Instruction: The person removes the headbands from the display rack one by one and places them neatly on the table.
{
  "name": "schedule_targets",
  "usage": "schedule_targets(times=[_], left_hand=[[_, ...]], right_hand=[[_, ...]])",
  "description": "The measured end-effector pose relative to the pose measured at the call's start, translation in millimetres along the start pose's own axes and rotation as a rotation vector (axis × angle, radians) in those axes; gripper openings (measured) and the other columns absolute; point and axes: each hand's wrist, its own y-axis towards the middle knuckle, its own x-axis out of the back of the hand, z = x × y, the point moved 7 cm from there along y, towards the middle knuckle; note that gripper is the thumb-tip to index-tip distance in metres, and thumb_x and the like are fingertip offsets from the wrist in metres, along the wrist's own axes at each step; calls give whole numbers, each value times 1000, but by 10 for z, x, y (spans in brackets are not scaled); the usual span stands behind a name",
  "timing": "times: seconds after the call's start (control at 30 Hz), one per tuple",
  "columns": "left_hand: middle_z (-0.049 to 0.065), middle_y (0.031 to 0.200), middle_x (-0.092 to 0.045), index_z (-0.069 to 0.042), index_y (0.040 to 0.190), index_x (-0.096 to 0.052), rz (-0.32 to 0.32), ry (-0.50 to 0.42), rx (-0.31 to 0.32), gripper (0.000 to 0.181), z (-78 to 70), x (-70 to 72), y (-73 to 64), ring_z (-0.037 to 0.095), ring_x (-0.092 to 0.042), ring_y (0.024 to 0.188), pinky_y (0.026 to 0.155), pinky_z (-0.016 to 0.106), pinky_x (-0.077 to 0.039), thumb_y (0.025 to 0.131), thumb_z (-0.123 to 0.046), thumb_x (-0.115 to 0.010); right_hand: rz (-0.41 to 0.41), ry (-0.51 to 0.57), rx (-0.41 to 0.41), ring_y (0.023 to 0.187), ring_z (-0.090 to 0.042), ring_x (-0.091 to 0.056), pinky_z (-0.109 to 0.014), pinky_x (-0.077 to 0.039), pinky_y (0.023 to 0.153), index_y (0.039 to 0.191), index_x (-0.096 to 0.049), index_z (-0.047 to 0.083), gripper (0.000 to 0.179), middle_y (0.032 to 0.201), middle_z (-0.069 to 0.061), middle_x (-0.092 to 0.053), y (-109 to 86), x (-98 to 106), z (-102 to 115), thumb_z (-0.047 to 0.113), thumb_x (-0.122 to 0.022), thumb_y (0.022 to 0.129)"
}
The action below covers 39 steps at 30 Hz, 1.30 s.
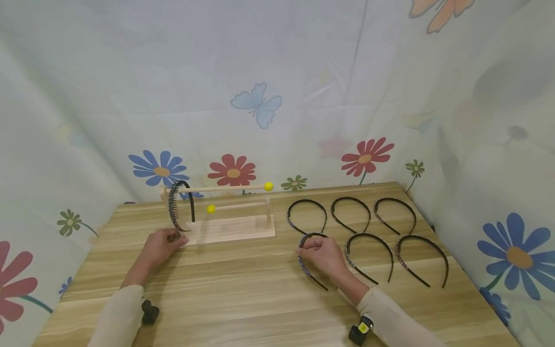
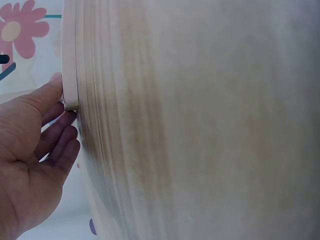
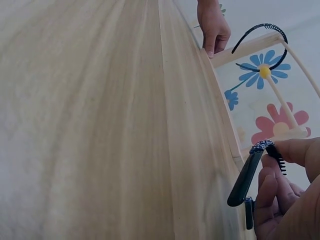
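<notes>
A wooden stand point(image 1: 230, 231) with two yellow-tipped rods is on the table, and one black toothed headband point(image 1: 173, 207) hangs on its upper rod at the left end. My left hand point(image 1: 160, 246) holds the front left corner of the stand's base, thumb on top in the left wrist view. My right hand point(image 1: 323, 255) pinches a dark headband point(image 1: 305, 265) with a glittery band by its side, thumb and fingers on the toothed part. In the right wrist view this headband point(image 3: 245, 180) points its ends toward the tabletop.
To the right, several other dark headbands point(image 1: 392, 260) lie in two rows, curved tops away from me. The wood-grain table point(image 1: 243, 299) reaches back to a flowered cloth point(image 1: 303, 144) that hangs behind and at both sides. The lower rod's yellow ball point(image 1: 211, 208) faces left.
</notes>
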Motion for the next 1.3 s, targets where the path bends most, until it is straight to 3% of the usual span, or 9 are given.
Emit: schedule_targets(times=[0.47, 1.0, 1.3], left_hand=[[7, 90, -65, 2, 107, -70, 12, 12, 32, 32, -13, 3, -3, 21, -52, 78, 67, 35, -42, 98, -28, -71], [17, 107, -72, 3, 114, -71, 4, 2, 13, 37, 17, 3, 0, 22, -57, 85, 76, 40, -49, 99, -30, -70], [19, 110, -73, 2, 116, -71, -8, 0, 2, 37, 18, 1, -9, 25, -64, 93, 83, 48, -52, 99, -31, -70]], right_hand=[[25, 27, 0, 88, -19, -71, -33, -55, 73, 99, -78, 7, 28, 92, -3, -76, -3, -75, -71, 31, -85, 85], [87, 43, 43, 84, -17, -73, -31, -56, 76, 106, -77, 5, 28, 92, -5, -77, -5, -138, -65, 24, -83, 87], [105, 36, 252, 93, -16, -70, -29, -56, 78, 118, -74, 8, 32, 103, 0, -76, 29, -64, 348, 23, -81, 90]])
